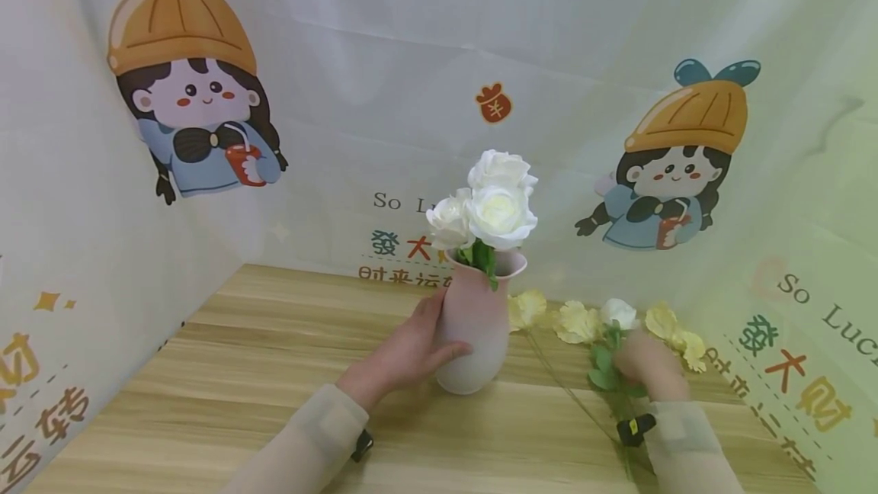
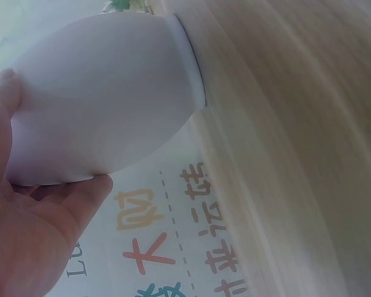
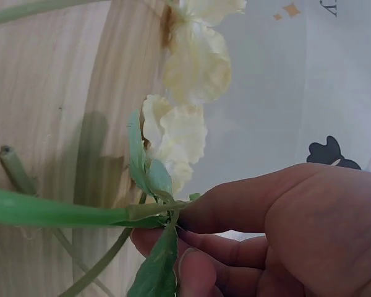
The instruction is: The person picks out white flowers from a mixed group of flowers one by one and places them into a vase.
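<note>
A pink-and-white vase (image 1: 473,326) stands upright on the wooden table with several white roses (image 1: 499,204) in its mouth. My left hand (image 1: 405,349) grips the vase's body from the left, thumb across the front; the left wrist view shows the fingers around the vase's smooth side (image 2: 105,99). To the right, my right hand (image 1: 648,364) pinches the green stem (image 3: 68,207) of another white rose (image 1: 619,313) between thumb and fingers, close to its leaves (image 3: 157,266). That rose's bloom is out of sight in the right wrist view.
Yellow flowers (image 1: 578,322) lie along the table's back right, their thin stems (image 1: 562,383) running toward the front. Printed cloth (image 1: 384,113) hangs behind the wooden table (image 1: 226,372) and at both sides. A black wrist camera (image 1: 636,430) sits at the right cuff.
</note>
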{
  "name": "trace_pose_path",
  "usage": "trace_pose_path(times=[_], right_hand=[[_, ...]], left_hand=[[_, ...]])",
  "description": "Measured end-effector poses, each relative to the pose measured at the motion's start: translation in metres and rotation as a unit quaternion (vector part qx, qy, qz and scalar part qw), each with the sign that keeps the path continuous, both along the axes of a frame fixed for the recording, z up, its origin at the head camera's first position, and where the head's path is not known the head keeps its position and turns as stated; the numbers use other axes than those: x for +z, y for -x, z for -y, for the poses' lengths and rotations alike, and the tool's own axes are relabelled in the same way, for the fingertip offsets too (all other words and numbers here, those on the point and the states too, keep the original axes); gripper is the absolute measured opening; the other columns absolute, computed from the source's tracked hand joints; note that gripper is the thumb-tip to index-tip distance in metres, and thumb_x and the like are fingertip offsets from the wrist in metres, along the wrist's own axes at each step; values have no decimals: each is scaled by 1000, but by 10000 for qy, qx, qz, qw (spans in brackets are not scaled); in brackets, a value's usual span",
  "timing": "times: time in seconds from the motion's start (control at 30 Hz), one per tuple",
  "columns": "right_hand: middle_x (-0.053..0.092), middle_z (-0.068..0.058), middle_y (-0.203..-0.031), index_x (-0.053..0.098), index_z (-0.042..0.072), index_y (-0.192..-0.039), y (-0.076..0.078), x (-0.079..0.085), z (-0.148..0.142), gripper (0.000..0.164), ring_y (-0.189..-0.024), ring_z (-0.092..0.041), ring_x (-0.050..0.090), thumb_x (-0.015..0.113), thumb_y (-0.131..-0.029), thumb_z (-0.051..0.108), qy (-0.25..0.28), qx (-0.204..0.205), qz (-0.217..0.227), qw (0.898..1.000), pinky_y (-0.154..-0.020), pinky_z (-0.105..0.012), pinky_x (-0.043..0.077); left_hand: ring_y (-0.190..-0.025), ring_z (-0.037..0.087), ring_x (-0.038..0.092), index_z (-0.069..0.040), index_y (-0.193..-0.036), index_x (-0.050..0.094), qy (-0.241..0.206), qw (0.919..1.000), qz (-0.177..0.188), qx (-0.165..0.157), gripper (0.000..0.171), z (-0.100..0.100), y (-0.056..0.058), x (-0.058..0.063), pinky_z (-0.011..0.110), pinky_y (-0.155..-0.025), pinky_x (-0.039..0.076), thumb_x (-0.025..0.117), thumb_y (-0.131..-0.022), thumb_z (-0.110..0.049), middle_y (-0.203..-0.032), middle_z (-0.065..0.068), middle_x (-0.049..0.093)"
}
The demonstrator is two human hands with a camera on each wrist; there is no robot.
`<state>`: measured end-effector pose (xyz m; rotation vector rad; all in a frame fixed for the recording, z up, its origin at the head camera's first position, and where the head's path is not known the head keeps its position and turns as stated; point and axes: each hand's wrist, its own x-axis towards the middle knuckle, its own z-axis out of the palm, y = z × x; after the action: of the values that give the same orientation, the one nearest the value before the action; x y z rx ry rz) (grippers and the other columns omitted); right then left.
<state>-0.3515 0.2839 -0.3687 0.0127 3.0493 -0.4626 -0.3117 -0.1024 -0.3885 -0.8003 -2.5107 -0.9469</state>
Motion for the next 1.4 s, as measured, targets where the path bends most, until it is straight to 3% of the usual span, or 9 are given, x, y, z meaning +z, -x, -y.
trace_pose_path(times=[0.33,0.6,0.8,1.07,1.4], right_hand=[[46,2,-46,51,11,-58,-4,9,3,35,-39,-8,34,48,-93,10,58,5,-21,10000,-36,-19,29],[51,-3,-52,53,7,-62,-6,12,3,31,-42,-12,40,49,-92,10,68,-52,-80,9999,-38,-22,34],[46,0,-50,49,11,-58,-7,14,5,36,-41,-9,36,49,-94,10,214,-133,-177,9995,-36,-19,31],[52,-8,-63,50,10,-61,-7,20,5,35,-53,-21,49,47,-95,14,130,-57,-488,9987,-42,-29,40],[39,4,-50,40,17,-54,-2,22,7,37,-44,-13,36,46,-90,13,199,138,-1144,9931,-39,-24,32]], left_hand=[[-123,23,43,-1,-153,16,-29,10000,27,-30,93,0,0,0,42,-104,42,71,-91,-45,-142,17,35],[-123,21,43,-2,-153,15,-6,10000,73,-12,93,0,0,-1,41,-104,42,70,-92,-46,-142,16,35],[-125,19,41,-3,-153,14,-9,9999,94,-77,92,0,0,-1,40,-106,39,70,-92,-45,-143,15,34],[-124,21,42,-1,-153,15,-36,9999,54,-83,92,0,0,-1,41,-105,40,70,-92,-44,-143,16,34],[-125,20,41,-2,-153,14,-40,9999,157,-17,93,0,1,-2,40,-105,40,68,-93,-46,-144,15,33]])
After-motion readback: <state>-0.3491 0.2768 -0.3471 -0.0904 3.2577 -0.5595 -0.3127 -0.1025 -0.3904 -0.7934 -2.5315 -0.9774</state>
